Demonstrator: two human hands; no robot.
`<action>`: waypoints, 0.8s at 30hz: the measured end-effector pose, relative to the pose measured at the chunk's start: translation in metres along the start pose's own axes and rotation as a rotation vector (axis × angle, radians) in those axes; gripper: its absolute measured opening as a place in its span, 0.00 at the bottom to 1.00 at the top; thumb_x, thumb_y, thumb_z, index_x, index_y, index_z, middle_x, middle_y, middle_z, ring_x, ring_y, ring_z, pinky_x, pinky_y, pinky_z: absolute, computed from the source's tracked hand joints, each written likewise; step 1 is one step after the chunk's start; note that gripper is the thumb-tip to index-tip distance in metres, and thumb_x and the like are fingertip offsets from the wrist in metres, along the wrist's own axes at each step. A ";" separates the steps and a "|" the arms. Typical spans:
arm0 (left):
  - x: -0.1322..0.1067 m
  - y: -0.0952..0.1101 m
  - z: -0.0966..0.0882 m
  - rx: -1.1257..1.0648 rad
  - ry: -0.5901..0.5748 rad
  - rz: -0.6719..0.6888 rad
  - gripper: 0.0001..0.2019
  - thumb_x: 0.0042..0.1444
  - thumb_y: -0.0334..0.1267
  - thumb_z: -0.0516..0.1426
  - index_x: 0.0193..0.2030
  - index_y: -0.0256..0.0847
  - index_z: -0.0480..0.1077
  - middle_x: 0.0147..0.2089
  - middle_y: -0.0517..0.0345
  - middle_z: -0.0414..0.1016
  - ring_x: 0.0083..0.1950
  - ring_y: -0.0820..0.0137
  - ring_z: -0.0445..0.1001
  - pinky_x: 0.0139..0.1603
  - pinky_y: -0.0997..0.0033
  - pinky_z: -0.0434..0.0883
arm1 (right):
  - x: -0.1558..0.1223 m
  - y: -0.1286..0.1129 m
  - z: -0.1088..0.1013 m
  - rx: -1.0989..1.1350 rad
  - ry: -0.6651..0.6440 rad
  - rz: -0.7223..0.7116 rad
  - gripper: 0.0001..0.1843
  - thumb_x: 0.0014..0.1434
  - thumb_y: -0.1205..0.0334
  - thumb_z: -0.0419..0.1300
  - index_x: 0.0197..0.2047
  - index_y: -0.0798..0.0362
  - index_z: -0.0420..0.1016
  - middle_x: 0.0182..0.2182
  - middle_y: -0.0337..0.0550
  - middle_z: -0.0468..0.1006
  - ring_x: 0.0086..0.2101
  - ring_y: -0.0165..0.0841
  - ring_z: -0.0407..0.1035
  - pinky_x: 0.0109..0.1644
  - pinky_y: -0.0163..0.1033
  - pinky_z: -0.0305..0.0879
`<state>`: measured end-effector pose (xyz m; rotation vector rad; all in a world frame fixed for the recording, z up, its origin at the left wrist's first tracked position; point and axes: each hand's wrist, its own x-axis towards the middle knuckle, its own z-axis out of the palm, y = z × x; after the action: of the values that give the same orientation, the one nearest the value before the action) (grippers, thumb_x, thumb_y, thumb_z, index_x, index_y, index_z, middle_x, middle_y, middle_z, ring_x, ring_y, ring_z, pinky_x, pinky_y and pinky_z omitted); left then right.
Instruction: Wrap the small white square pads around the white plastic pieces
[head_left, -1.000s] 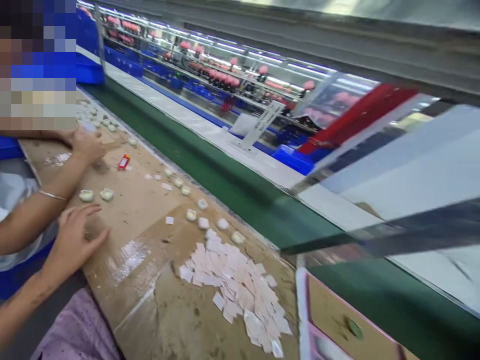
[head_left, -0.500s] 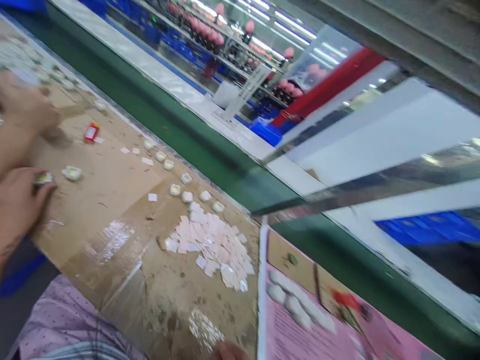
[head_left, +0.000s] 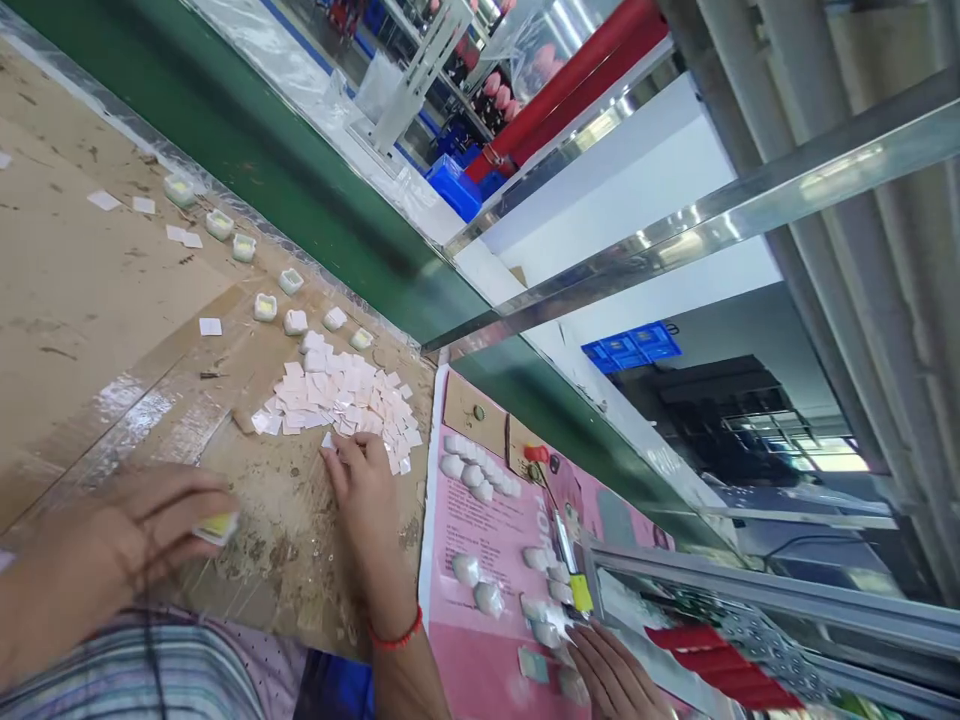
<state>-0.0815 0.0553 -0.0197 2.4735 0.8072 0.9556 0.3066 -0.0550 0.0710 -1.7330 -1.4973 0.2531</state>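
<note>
My left hand (head_left: 161, 525) is closed around a small white block with a yellow middle (head_left: 217, 526), held above the cardboard-covered table. My right hand (head_left: 364, 500), with a red cord at the wrist, reaches to the near edge of a loose pile of pale pink paper squares (head_left: 345, 390). Between its thumb and finger is a small pale square (head_left: 328, 440). Beyond the pile stand several small white blocks (head_left: 265, 307), some showing yellow on top. A few single squares (head_left: 211, 327) lie left of the pile.
A pink printed sheet (head_left: 480, 540) to the right bears several white rounded pieces (head_left: 489, 599) and a tool with a yellow part (head_left: 581, 592). Another person's hand (head_left: 615, 675) is at the lower right. A green strip (head_left: 300, 210) and a metal post (head_left: 675, 260) border the table.
The view has swung right. My left hand has come rightward with the block, and my right hand has moved up from the bottom edge to the paper pile.
</note>
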 end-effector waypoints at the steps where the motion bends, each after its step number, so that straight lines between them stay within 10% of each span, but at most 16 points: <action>1: 0.009 0.008 0.012 -0.014 -0.045 0.036 0.16 0.73 0.32 0.52 0.61 0.49 0.75 0.54 0.58 0.82 0.51 0.69 0.82 0.54 0.72 0.80 | 0.008 -0.005 0.030 -0.015 -0.024 -0.018 0.17 0.72 0.47 0.63 0.55 0.49 0.77 0.53 0.46 0.80 0.46 0.37 0.78 0.50 0.47 0.80; 4: 0.031 0.026 0.043 -0.053 -0.112 0.085 0.19 0.65 0.23 0.56 0.54 0.51 0.75 0.49 0.63 0.82 0.49 0.69 0.81 0.56 0.73 0.77 | 0.028 -0.012 0.104 -0.060 -0.075 -0.044 0.15 0.72 0.48 0.64 0.53 0.48 0.78 0.51 0.45 0.81 0.46 0.36 0.78 0.51 0.47 0.80; 7: 0.034 0.037 0.055 -0.068 -0.132 0.027 0.19 0.62 0.22 0.55 0.52 0.49 0.75 0.52 0.60 0.80 0.48 0.69 0.81 0.53 0.74 0.76 | 0.031 -0.020 0.134 -0.081 -0.042 -0.064 0.17 0.74 0.47 0.58 0.44 0.50 0.80 0.44 0.46 0.84 0.45 0.38 0.79 0.52 0.49 0.80; 12: 0.028 0.052 0.047 -0.017 -0.117 -0.063 0.17 0.72 0.40 0.58 0.65 0.46 0.69 0.54 0.53 0.78 0.52 0.60 0.79 0.54 0.68 0.77 | -0.003 -0.040 0.109 -0.039 0.110 0.009 0.14 0.77 0.52 0.54 0.49 0.47 0.79 0.39 0.42 0.86 0.39 0.34 0.82 0.43 0.40 0.82; 16: 0.030 0.060 0.045 -0.023 -0.107 -0.077 0.15 0.76 0.36 0.51 0.65 0.43 0.67 0.52 0.57 0.80 0.52 0.66 0.79 0.58 0.73 0.74 | -0.037 -0.049 0.093 0.170 0.139 0.172 0.07 0.72 0.58 0.62 0.47 0.44 0.83 0.34 0.38 0.86 0.33 0.32 0.81 0.37 0.36 0.81; 24: 0.029 0.059 0.049 -0.114 -0.101 -0.111 0.16 0.81 0.48 0.46 0.63 0.47 0.70 0.55 0.60 0.78 0.57 0.69 0.76 0.63 0.75 0.71 | -0.062 -0.058 0.112 0.409 0.106 0.267 0.05 0.58 0.60 0.75 0.38 0.38 0.88 0.29 0.35 0.84 0.29 0.32 0.79 0.30 0.33 0.75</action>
<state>-0.0072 0.0221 -0.0100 2.3334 0.8237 0.8086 0.1774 -0.0636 0.0155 -1.5789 -1.0476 0.5571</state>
